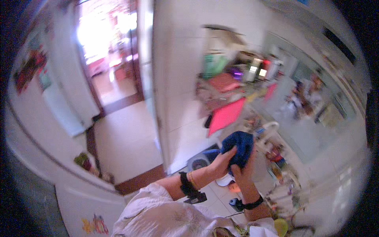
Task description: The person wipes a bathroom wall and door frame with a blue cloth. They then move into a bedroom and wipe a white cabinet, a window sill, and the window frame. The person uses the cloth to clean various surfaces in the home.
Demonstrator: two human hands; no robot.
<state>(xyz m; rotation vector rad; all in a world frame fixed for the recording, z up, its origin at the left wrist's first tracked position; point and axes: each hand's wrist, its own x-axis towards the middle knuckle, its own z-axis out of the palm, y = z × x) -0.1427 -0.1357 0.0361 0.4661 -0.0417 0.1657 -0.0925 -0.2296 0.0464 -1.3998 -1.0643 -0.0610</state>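
Both of my hands hold a bunched dark blue cloth (240, 145) out before my body, right of the middle of the view. My left hand (223, 161) grips its left and lower side, with the thumb on the cloth. My right hand (245, 173) closes on its lower right side; its fingers are blurred and partly hidden behind the cloth. Each wrist bears a black strap with a small device.
A bright doorway (115, 103) opens at the left beside a white wall. Beyond my hands, a cluttered surface holds a pink flat item (226, 115). A mirror (314, 97) hangs at the right, above a rack of small items (278, 160). The view is blurred.
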